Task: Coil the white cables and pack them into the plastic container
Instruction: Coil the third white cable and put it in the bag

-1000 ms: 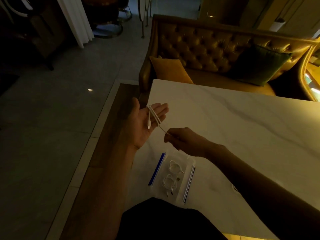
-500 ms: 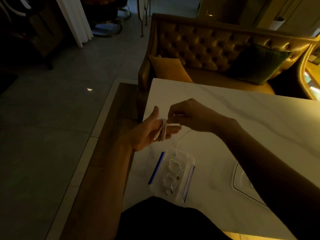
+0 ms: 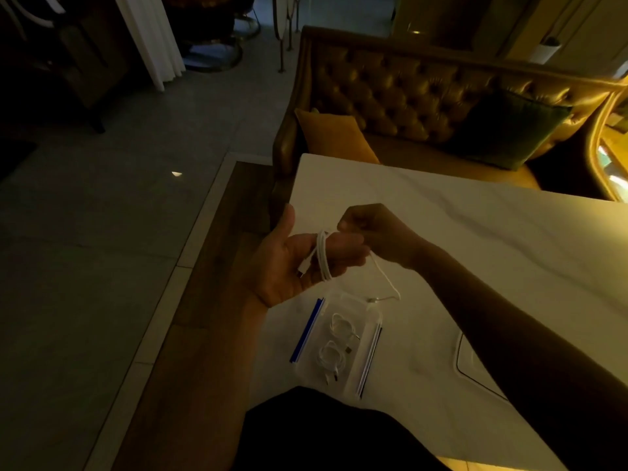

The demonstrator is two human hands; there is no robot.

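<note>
The right hand (image 3: 370, 232) had carried more white cable (image 3: 322, 256) around the left hand's (image 3: 292, 263) fingers, pinching it; 1 short tail dangled below. Beneath the grip, the plastic container (image 3: 367, 338) held 2 coils, so wrapping was nearly finished.

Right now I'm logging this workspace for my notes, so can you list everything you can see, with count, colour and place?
Cable being coiled: one, white, wound around the left hand's fingers, loose end hanging over the container.
Coiled cables: two, white, inside the container.
Plastic container: one, clear with blue side clips, on the table near its left edge.
Lid: one, clear, partly hidden by the right arm, on the table.
Table: one, white marble.
Sofa: one, golden tufted, beyond the table.
Cushions: one yellow, one dark green, on the sofa.
Curtain: one, white, upper left.
Left hand: palm up, wrapped by cable.
Right hand: pinching the cable.
</note>
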